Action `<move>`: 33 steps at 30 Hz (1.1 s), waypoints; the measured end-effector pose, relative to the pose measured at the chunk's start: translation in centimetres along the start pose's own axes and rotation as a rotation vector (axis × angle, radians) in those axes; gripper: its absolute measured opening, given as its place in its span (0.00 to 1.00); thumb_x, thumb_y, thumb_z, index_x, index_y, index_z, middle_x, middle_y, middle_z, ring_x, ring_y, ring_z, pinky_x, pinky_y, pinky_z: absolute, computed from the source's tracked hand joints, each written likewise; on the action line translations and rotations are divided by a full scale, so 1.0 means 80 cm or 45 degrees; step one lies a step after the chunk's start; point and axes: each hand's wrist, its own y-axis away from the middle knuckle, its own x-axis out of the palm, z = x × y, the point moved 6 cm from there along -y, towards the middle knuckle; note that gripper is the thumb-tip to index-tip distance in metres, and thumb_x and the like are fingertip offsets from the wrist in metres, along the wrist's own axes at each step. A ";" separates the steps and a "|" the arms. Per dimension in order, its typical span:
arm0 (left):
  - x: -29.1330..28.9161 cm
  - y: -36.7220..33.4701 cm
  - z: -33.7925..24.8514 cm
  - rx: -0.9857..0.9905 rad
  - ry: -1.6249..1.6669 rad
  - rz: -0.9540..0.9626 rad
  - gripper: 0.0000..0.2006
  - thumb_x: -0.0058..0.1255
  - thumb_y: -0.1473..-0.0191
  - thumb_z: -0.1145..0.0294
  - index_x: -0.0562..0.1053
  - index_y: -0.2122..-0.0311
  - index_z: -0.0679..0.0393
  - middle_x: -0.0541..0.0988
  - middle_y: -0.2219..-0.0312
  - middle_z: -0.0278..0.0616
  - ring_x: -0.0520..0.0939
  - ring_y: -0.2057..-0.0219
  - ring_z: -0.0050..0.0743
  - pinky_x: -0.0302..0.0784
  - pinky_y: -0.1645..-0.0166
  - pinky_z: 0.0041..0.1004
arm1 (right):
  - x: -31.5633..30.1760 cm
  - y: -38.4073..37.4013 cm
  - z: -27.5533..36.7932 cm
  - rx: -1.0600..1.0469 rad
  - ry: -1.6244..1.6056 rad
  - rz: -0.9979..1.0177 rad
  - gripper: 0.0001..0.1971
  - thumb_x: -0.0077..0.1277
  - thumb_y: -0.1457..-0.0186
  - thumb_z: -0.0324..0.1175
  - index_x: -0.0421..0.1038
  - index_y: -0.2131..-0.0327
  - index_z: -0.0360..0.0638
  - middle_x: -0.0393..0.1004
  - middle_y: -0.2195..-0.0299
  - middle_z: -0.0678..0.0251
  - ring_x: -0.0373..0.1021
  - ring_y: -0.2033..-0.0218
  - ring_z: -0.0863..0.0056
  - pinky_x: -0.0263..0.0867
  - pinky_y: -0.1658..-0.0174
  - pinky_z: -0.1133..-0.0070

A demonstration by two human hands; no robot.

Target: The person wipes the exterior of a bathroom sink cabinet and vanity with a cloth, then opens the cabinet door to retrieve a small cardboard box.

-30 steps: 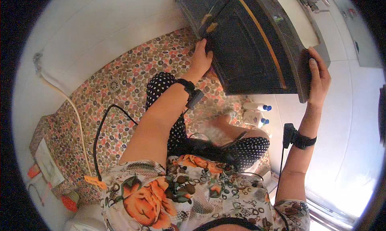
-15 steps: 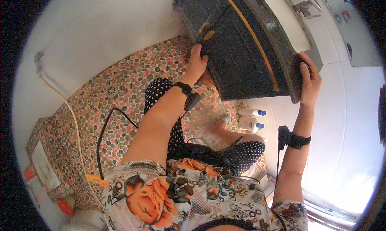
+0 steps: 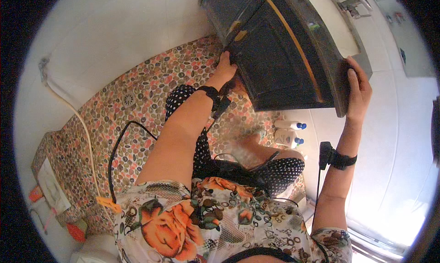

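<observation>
Bottles near cabinet (drain leftward)

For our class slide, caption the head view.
Left hand at the lower edge of a dark cabinet, right hand on its countertop.

A short-sleeved white fabric blouse is displaying large orange roses, brown rings and snakeskin-like patches, above black bottoms with white polka dots. Black wrist straps are carrying boxy black modules; a thin black cable is trailing from the right one.
</observation>
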 end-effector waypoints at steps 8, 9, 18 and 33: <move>0.022 0.052 -0.028 0.041 0.005 0.342 0.40 0.48 0.42 0.65 0.38 0.34 0.65 0.38 0.35 0.58 0.43 0.34 0.55 0.50 0.32 0.40 | -0.005 -0.001 0.000 -0.043 0.137 -0.029 0.14 0.48 0.42 0.30 0.73 0.53 0.38 0.75 0.53 0.62 0.68 0.49 0.74 0.59 0.44 0.78; 0.024 0.060 -0.031 0.059 -0.043 0.433 0.40 0.47 0.42 0.65 0.38 0.34 0.66 0.38 0.34 0.58 0.43 0.34 0.55 0.50 0.32 0.41 | -0.003 0.000 0.001 -0.050 0.175 -0.028 0.14 0.48 0.42 0.30 0.73 0.53 0.38 0.74 0.53 0.62 0.68 0.49 0.74 0.58 0.44 0.78; 0.030 0.066 -0.037 0.080 -0.004 0.370 0.38 0.46 0.42 0.68 0.39 0.34 0.65 0.39 0.34 0.57 0.43 0.33 0.54 0.52 0.33 0.40 | -0.012 0.005 -0.011 0.017 0.057 -0.019 0.14 0.46 0.40 0.29 0.73 0.52 0.37 0.74 0.52 0.62 0.67 0.48 0.72 0.57 0.42 0.76; 0.028 0.049 -0.009 0.264 -0.431 0.098 0.38 0.51 0.48 0.77 0.46 0.34 0.60 0.44 0.36 0.62 0.79 0.66 0.50 0.74 0.74 0.37 | -0.006 0.002 0.002 -0.018 0.035 -0.058 0.14 0.47 0.41 0.30 0.73 0.53 0.37 0.74 0.53 0.62 0.68 0.50 0.74 0.59 0.44 0.78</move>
